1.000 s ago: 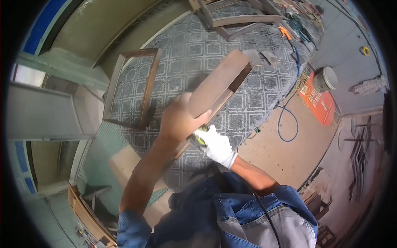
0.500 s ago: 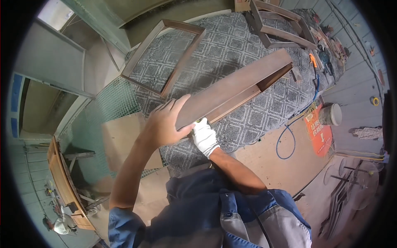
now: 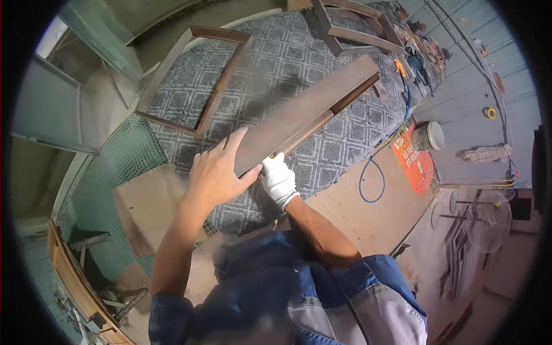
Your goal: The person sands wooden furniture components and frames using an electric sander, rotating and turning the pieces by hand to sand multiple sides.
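A brown wooden frame (image 3: 313, 106) stands on edge on the grey patterned carpet covering (image 3: 328, 167), slanting from near left to far right. At its near end, my bare left hand (image 3: 215, 175) grips the broad outer board, fingers on top and thumb on the near edge. Just right of that thumb is my right hand (image 3: 279, 181), in a white glove, closed against the frame's near end. A small yellowish bit shows by its fingertips; what they hold is mostly hidden.
One rectangular wooden frame (image 3: 225, 85) lies at the far left of the carpet; another (image 3: 365, 41) stands at the far right. An orange-tipped air gun (image 3: 400, 69) on a blue hose (image 3: 409, 100) lies along the right edge. A bucket (image 3: 428, 137) stands beyond a red sheet (image 3: 422, 172).
The whole view has shifted, so the carpet and frames sit further left and higher. Both hands keep their places at the near end of the wooden frame.
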A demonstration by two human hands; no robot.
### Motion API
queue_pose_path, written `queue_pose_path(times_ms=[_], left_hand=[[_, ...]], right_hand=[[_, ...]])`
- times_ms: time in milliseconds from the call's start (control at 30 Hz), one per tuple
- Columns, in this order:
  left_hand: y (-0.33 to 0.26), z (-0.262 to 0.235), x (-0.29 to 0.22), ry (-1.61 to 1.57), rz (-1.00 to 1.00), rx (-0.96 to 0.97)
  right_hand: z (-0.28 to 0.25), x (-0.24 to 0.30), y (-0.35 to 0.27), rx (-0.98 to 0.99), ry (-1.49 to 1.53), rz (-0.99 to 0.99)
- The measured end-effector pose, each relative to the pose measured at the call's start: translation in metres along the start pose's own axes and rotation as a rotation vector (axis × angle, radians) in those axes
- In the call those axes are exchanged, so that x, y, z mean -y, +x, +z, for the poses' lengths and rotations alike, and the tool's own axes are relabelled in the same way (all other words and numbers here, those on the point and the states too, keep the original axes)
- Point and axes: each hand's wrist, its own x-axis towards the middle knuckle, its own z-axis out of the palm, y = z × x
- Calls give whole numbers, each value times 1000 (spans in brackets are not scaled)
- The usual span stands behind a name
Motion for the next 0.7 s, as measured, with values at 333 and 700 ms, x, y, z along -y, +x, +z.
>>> queue_pose_path(times_ms=[333,700], left_hand=[[0,4,8,-1,-1,-45],[4,7,2,-49,20,-77]], right_hand=[[37,16,11,132,12,-24],[-56,-59,70,-10,-51,203]])
